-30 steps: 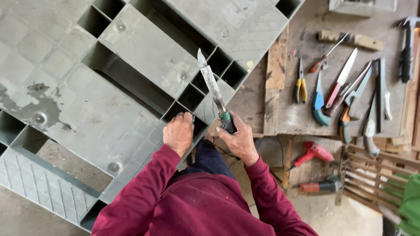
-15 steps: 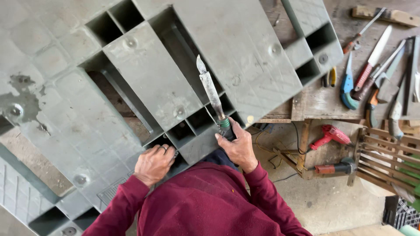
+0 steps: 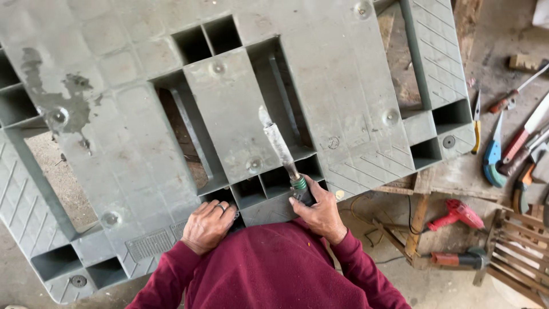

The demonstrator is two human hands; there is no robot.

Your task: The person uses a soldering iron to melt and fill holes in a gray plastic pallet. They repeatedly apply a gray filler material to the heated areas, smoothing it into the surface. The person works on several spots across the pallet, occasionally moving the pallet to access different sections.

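A large grey plastic pallet fills most of the view, with rectangular openings and round bolt marks. My left hand grips its near edge, fingers hooked into an opening, a ring on one finger. My right hand holds the dark handle of a long flat-bladed metal tool with a green collar. The blade points up and away over the pallet's middle slat. My sleeves are dark red.
To the right, a worn wooden bench holds hand tools: a blue-handled tool, knives, pliers with yellow grips. A red power drill and another tool lie on the floor beside wooden slats.
The pallet has swung round and shifted right beneath me. My left hand slid along its near edge to a new grip. My right hand kept hold of the tool.
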